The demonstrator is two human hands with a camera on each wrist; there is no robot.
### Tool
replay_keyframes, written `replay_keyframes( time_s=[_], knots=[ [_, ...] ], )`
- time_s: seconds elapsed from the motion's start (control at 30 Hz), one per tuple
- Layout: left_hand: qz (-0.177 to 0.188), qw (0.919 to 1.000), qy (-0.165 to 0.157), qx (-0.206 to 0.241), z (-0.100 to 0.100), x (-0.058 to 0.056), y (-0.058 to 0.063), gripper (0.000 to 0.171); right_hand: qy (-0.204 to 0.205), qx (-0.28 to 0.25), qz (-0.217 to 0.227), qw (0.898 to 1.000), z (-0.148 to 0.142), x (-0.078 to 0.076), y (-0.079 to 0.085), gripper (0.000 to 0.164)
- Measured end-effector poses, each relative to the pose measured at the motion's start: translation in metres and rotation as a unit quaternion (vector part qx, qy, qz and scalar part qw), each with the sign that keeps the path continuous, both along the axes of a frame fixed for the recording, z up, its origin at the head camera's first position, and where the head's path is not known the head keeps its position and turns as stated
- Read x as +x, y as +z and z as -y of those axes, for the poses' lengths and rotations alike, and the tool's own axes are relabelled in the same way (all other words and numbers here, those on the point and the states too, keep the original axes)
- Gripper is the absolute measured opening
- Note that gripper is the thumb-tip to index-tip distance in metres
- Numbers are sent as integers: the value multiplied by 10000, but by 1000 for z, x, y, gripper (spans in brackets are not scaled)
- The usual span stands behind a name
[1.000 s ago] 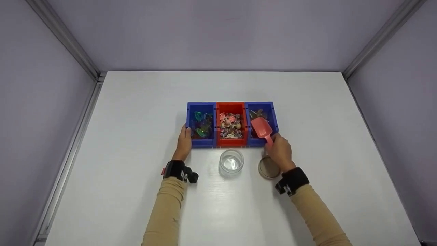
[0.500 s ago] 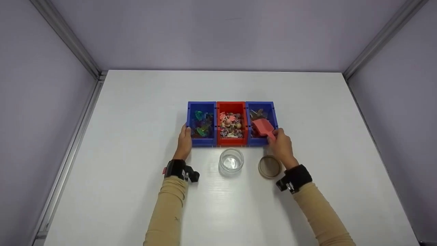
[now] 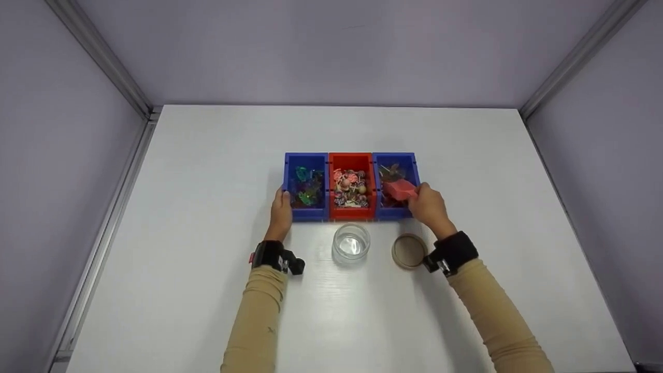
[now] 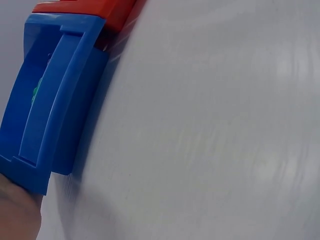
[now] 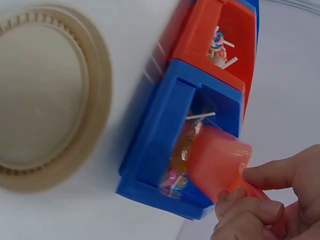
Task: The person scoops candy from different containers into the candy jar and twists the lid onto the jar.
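A small pink scoop (image 3: 400, 190) is held by its handle in my right hand (image 3: 429, 206). Its bowl is tipped on its side inside the right blue bin (image 3: 395, 213), against wrapped sweets (image 5: 182, 157). In the right wrist view, fingers and thumb curl round the handle (image 5: 257, 194). My left hand (image 3: 280, 215) rests along the outer side of the left blue bin (image 3: 308, 214), fingers fairly straight, thumb near the rim. The left wrist view shows only part of that hand (image 4: 17, 212) beside the bin's corner; its fingertips are hidden.
Between the blue bins sits a red bin (image 3: 352, 213) of small lollipops (image 3: 350, 187). Green-wrapped sweets (image 3: 307, 198) lie in the left bin. A clear glass jar (image 3: 351, 244) stands in front, with a round beige lid (image 3: 409, 251) to its right on the white table (image 3: 331, 311).
The right hand has moved slightly forward and right, turning the scoop so that its bowl tips over among the sweets in the right bin. The left hand stays at its bin.
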State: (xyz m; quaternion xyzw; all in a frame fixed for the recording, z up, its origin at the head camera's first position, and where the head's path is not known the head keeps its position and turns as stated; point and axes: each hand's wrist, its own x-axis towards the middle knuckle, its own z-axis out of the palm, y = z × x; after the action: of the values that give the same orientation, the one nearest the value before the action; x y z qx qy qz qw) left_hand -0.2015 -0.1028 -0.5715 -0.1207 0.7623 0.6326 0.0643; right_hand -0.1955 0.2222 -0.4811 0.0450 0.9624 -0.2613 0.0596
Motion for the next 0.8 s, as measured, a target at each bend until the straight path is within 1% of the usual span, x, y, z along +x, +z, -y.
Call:
replay_keyframes(
  time_s=[0.1,0.3,0.4,0.57,0.67,0.8],
  knots=[
    [-40,10000,12,-20,-1,0,1,54,61,118,172,9998,-1,-5,9,23],
    [-114,9998,11,-135,-3,0,2,53,148,287,251,9992,-4,-12,25,27],
    [-62,9999,54,-144,-4,0,1,53,212,391,254,9987,-4,-15,32,24],
    [63,9998,95,-191,-3,1,2,54,201,556,219,9980,-1,-19,44,27],
    [59,9998,122,-166,-3,2,2,54,128,636,391,9971,1,-21,53,32],
    [-15,9999,123,-114,-3,2,2,53,14,760,781,9940,3,-26,63,43]
  ],
)
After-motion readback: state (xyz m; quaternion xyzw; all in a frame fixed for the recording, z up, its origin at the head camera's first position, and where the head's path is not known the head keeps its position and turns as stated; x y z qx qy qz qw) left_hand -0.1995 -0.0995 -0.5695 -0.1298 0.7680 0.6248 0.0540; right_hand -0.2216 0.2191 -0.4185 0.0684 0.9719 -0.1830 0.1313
